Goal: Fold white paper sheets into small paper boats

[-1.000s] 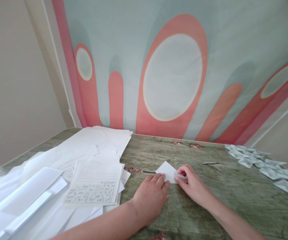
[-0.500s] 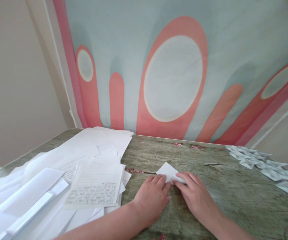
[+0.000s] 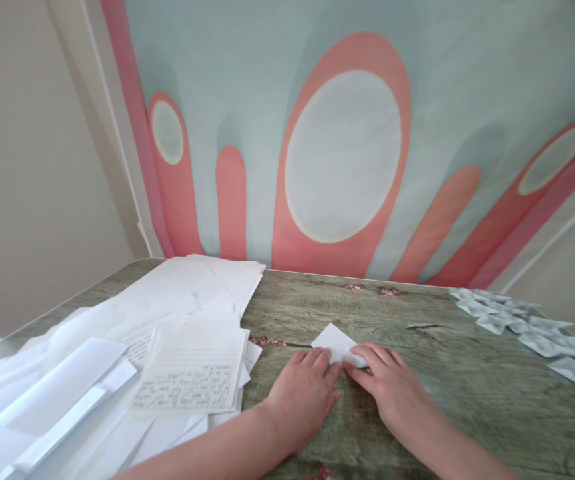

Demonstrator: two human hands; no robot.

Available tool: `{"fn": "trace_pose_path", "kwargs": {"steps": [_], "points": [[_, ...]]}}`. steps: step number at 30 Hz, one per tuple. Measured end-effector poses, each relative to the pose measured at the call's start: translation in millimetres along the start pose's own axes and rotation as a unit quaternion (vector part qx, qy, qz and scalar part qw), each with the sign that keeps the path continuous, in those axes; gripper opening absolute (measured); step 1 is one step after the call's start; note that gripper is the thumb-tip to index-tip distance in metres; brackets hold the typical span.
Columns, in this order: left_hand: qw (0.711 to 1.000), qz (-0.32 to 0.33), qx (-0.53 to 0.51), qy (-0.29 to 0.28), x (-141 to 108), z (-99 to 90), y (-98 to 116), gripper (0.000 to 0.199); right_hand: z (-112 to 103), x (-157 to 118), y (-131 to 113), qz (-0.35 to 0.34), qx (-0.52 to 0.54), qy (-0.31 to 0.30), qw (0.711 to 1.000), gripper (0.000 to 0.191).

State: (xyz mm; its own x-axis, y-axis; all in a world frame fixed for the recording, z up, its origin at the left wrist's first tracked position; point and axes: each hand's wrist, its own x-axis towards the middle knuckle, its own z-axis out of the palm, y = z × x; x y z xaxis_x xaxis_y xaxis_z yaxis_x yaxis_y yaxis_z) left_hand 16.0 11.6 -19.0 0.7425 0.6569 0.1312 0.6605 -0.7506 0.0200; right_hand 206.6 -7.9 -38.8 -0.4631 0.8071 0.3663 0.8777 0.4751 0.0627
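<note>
A small white piece of folded paper [image 3: 333, 338] lies on the wood-grain tabletop, its pointed corner facing the far edge. My left hand [image 3: 303, 393] presses its fingertips on the paper's near left side, thumb toward the middle. At the near right side, my right hand [image 3: 391, 383] pinches a folded flap between thumb and fingers. The thumbs almost meet at the near edge, and the hands cover that part of the paper. To the left, a handwritten sheet [image 3: 190, 383] tops a heap of loose papers.
White sheets [image 3: 182, 280] and folded strips [image 3: 62, 383] spread over the table's left side. Several small folded paper pieces [image 3: 542, 337] lie in rows at the far right. A curtain [image 3: 257, 53] with coral shapes hangs behind the wooden table [image 3: 447, 373].
My right hand has shifted slightly left, its fingers drawing closer to my left thumb along the folded paper. The left hand stays almost in place.
</note>
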Motion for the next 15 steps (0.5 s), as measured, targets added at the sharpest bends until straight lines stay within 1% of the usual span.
{"fn": "trace_pose_path", "kwargs": {"steps": [4,8,12,15], "points": [[1.0,-0.001,0.007,-0.001,-0.2,0.2,1.0,0.033,-5.5,-0.8,4.0,0.005,-0.036,-0.026,0.999,0.032],[1.0,-0.003,0.011,0.0,-0.4,1.7,1.0,0.034,-7.6,-7.2,11.9,0.007,-0.081,-0.035,0.996,0.035],[1.0,0.003,0.013,-0.001,-0.5,2.0,0.0,0.033,-11.5,-11.4,17.7,0.02,-0.118,-0.053,0.991,0.032],[1.0,0.005,0.009,-0.004,-0.2,1.7,-0.3,0.033,-13.1,-11.2,17.0,0.024,-0.132,-0.069,0.989,0.03]]}}
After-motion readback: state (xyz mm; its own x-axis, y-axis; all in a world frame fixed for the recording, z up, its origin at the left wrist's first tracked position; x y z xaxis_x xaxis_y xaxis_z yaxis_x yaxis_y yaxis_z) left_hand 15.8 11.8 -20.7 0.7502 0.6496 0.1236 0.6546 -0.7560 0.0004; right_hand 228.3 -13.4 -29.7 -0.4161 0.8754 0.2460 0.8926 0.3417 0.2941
